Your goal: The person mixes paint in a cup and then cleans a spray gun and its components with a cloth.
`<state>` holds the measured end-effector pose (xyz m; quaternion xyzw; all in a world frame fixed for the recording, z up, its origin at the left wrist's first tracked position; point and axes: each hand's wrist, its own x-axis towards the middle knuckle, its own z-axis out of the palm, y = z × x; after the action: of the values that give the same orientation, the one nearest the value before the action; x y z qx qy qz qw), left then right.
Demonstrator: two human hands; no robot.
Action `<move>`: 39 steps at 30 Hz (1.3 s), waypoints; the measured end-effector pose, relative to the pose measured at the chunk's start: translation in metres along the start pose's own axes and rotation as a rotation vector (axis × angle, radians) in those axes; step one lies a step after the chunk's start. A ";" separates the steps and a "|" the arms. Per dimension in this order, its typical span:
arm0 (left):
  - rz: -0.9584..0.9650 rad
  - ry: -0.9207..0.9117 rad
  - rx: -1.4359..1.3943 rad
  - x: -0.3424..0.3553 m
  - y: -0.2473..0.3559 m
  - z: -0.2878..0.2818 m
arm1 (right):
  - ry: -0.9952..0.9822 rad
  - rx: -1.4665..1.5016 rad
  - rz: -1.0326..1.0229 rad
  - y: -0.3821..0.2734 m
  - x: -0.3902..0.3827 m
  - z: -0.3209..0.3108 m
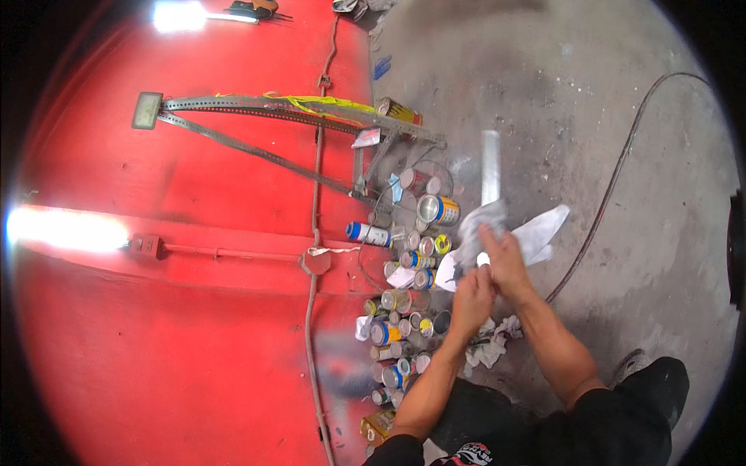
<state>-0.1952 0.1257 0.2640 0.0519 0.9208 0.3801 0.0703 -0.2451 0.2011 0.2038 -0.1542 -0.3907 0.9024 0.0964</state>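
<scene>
My left hand (471,300) is closed at the lower end of a long, flat, silvery strip (490,167), whose exact kind I cannot make out. My right hand (507,268) is closed on a greyish-white cloth (475,231), blurred by motion, that covers the strip's middle. Both hands are close together, the right just above and beside the left. Behind them spreads a white sheet (542,231), paper or cloth. A small white bit shows between the hands.
Many paint cans (439,210) crowd the floor along the red wall (194,349), left of my hands. A perforated metal frame (256,109) stands there. Crumpled rags (491,342) lie by my legs. A dark hose (622,163) curves across the grey floor (559,101) at right.
</scene>
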 end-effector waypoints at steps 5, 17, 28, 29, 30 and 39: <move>-0.116 -0.199 -0.069 -0.021 0.016 -0.004 | 0.080 0.012 -0.035 -0.032 0.030 -0.025; -0.021 -0.021 -0.137 0.000 -0.002 -0.006 | -0.131 -0.101 -0.025 -0.010 -0.008 0.008; -0.114 -0.325 -0.017 -0.066 0.013 -0.026 | 0.090 0.522 -0.078 -0.097 0.057 -0.060; -0.086 -0.356 -0.035 -0.065 0.010 -0.027 | 0.160 0.579 -0.104 -0.105 0.064 -0.074; -0.121 -0.360 -0.085 -0.061 0.010 -0.033 | 0.218 0.651 -0.125 -0.110 0.071 -0.090; -0.053 0.259 -0.172 -0.020 -0.012 -0.049 | 0.133 1.029 0.090 -0.119 0.059 -0.096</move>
<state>-0.1848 0.0799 0.2917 -0.0281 0.8873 0.4590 -0.0348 -0.2602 0.3638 0.2172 -0.1604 0.1175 0.9692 0.1453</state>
